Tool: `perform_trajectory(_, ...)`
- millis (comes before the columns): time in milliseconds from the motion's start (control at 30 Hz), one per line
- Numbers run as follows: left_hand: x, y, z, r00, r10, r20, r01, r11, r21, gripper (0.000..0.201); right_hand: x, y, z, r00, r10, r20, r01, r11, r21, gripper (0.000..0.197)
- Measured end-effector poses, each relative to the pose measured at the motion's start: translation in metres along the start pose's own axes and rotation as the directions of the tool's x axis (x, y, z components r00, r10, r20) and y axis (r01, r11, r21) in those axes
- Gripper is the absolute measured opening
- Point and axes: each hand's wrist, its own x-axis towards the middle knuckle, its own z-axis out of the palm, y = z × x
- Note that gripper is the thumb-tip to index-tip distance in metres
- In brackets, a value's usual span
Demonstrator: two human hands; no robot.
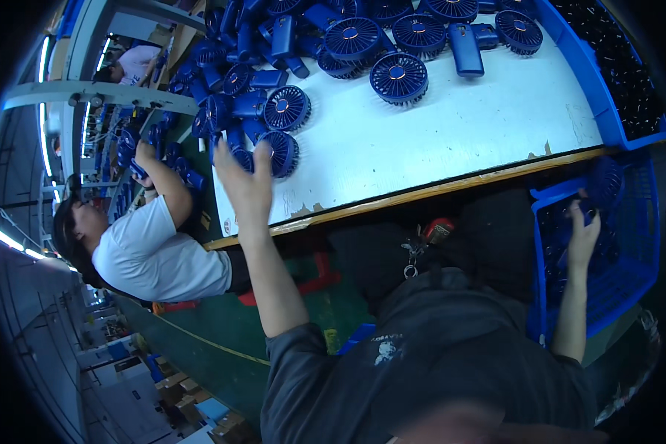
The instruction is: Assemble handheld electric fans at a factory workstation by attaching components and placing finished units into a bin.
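My left hand (246, 181) is raised at the near left of the white table (451, 133), its thumb and fingers spread. It appears to hold nothing. Right beside it lies a dark blue handheld fan (283, 154), partly hidden behind the hand. On my right side, my right hand (584, 235) is closed round the handle of another handheld fan (605, 182). That fan is dim and slightly blurred, over a blue plastic crate (542, 274) with dark items inside.
Many blue handheld fans (351, 38) are heaped along the table's far and left sides. A blue tray (581, 66) of small dark parts stands at the right. Left of me a co-worker in a white shirt (155, 259) handles fans. A red keyring item (438, 231) hangs at my waist.
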Motion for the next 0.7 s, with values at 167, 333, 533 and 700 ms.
perform_trajectory(167,-0.004,-0.085,0.002,0.929,-0.36,0.088,0.365,0.93,-0.04,0.089,0.028,0.119,-0.083,0.961,0.06,-0.271,-0.223,0.749,-0.624,0.056)
perform_trajectory(333,-0.001,-0.075,0.002,0.856,-0.492,0.159,0.517,0.827,-0.22,0.095,0.032,0.183,-0.121,0.979,-0.062,-0.194,-0.119,0.597,-0.793,0.058)
perform_trajectory(533,-0.027,-0.057,-0.035,0.902,-0.423,-0.089,0.326,0.801,-0.501,0.072,0.021,0.102,-0.081,0.995,0.102,-0.006,-0.085,0.793,-0.604,0.046)
perform_trajectory(700,-0.061,0.036,-0.086,0.868,-0.389,-0.309,0.122,0.77,-0.626,0.07,-0.019,-0.06,0.029,0.936,-0.069,0.344,0.154,0.962,-0.226,0.043)
